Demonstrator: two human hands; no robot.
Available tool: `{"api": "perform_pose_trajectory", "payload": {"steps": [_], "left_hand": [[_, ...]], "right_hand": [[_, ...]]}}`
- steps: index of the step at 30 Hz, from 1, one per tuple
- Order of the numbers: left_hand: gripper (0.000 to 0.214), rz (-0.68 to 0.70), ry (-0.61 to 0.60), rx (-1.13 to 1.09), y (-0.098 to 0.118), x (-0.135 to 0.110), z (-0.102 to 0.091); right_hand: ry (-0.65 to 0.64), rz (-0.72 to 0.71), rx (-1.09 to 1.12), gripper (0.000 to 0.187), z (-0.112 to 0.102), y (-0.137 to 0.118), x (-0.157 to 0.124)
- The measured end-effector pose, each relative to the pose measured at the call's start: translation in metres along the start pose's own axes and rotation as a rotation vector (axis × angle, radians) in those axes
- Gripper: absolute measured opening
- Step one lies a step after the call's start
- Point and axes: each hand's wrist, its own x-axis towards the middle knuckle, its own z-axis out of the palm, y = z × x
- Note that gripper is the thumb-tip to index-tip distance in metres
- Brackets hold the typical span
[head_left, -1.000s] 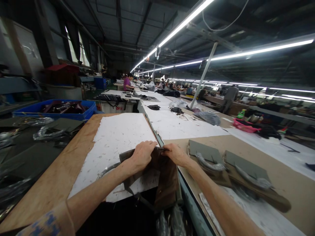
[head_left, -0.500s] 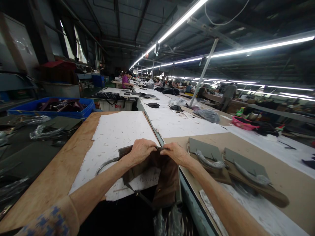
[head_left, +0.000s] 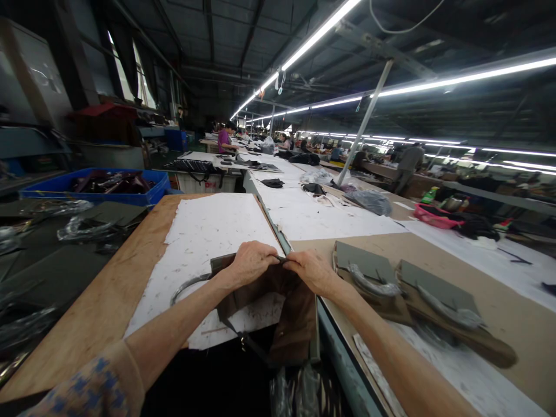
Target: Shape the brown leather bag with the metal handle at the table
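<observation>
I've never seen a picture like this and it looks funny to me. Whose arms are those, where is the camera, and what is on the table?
The camera sits on a person's head and looks forward and down, so you see that person's own two arms reaching out from the bottom of the picture. There is no machine here, just bare hands.

The left hand and the right hand are close together, and both have a grip on the top edge of a brown bag piece. It lies on a white paper sheet spread over a wooden table, and hangs over the table's edge.

To the right lie flat grey pieces with wrapped handles. To the left stands a blue crate full of dark things. Far behind, other people work at long tables under bright strip lights.
</observation>
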Motion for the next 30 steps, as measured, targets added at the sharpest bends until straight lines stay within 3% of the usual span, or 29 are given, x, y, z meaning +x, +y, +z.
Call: {"api": "perform_pose_trajectory", "payload": {"steps": [6,14,22,26,30], "left_hand": [[0.014,0.021,-0.012,-0.036,-0.002,0.002,-0.003],[0.021,0.022,0.032,0.092,0.011,-0.006,0.001],[0.020,0.012,-0.015,0.010,0.007,-0.001,-0.001],[0.020,0.026,-0.086,-0.097,-0.001,-0.001,-0.012],[0.021,-0.054,-0.094,-0.069,-0.012,-0.017,-0.030]], "right_hand": [[-0.006,0.004,0.011,0.026,0.003,0.003,0.001],[-0.020,0.065,-0.197,0.024,-0.002,-0.017,0.006],[-0.048,0.013,0.000,0.024,-0.002,-0.009,0.007],[-0.008,0.029,0.014,0.025,0.000,-0.007,0.006],[0.042,0.022,0.010,0.027,0.000,-0.007,0.001]]}}
